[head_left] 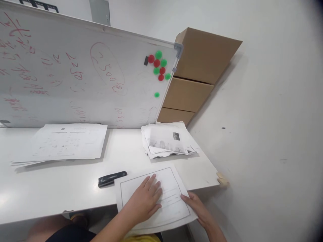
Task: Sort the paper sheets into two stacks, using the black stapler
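Observation:
A sheet of paper with a printed border (166, 181) lies at the near edge of the white table (63, 188), partly hanging over it. My left hand (145, 200) rests flat on the sheet, fingers stretched out. My right hand (199, 210) holds the sheet's right edge, with the thumb on top and the fingers under the paper. A black stapler (111, 178) lies just left of the sheet.
A stack of printed papers (168, 140) sits at the back right of the table, another stack (64, 143) at the back left. A whiteboard (75, 77) with red writing and red and green magnets (159, 67) leans behind. Cardboard boxes (196, 74) stand by the wall.

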Demonstrator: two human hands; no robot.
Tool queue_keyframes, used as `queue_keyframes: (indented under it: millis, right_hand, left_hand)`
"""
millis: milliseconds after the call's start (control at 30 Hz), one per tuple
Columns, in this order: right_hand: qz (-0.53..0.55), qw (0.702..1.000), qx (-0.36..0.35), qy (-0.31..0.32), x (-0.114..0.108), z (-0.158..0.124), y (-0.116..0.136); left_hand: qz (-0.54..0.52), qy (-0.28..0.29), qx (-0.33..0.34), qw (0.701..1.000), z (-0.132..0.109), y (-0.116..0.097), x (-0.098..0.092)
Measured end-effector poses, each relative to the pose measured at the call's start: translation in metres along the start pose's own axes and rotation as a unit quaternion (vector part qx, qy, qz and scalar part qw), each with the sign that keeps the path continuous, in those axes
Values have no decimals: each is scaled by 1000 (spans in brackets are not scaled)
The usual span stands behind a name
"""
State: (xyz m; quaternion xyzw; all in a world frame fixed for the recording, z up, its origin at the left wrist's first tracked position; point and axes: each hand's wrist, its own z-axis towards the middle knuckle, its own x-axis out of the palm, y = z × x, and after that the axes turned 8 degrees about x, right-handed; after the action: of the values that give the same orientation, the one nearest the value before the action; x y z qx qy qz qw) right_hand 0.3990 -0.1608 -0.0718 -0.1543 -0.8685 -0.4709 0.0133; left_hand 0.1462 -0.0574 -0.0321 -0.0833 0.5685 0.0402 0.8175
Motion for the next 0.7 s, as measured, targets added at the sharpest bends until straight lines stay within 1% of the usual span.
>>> queue_keyframes:
  millis: [67,133,167,233,333,400,467,533,600,700]
  right_hand:
    - [0,1000,-27,-17,-6,-5,2]
    - [2,998,-32,-45,-13,-8,2]
    - [6,998,-26,-54,-16,-8,1]
    - [29,997,-5,-73,-21,-6,-2]
    - [85,989,7,-121,-24,0,-7]
    - [114,984,-1,-134,-22,3,-10]
    - [130,983,-6,-128,-19,4,-13]
    - [137,982,-7,-127,-15,2,-15]
    - [142,981,-6,-133,-13,-1,-17]
    - [141,980,1,-142,-11,-5,-18]
  left_hand:
    - [41,-64,-30,997,-11,3,-17]
    - [89,-102,-83,987,-28,14,-31]
    - [109,-105,-112,982,-39,23,-35]
    - [130,-87,-164,974,-63,42,-39]
    - [119,-63,-209,969,-93,67,-34]
    - [94,-68,-217,969,-106,76,-29]
    - [64,-81,-212,972,-112,77,-27]
    - [36,-89,-198,975,-113,75,-27]
    - [20,-84,-189,978,-112,72,-29]
    - [25,-79,-184,979,-110,69,-29]
